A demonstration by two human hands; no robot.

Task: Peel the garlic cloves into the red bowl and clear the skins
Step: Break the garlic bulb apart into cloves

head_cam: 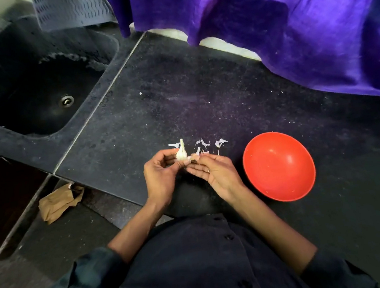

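A white garlic bulb [181, 153] with its stem pointing up sits in the fingers of my left hand [160, 177], which grips it over the dark counter. My right hand [214, 173] meets it from the right, thumb and fingertips pinching a bit of papery skin at the bulb's lower side. Several loose garlic skins [204, 145] lie on the counter just beyond my hands. The red bowl [279, 166] stands to the right of my right hand, with only tiny specks inside.
A dark sink [41, 90] with a metal drain is set into the counter at the far left. Purple cloth [289, 24] hangs over the back right. A crumpled brown paper bag [58, 203] lies below the counter edge, left of my left arm.
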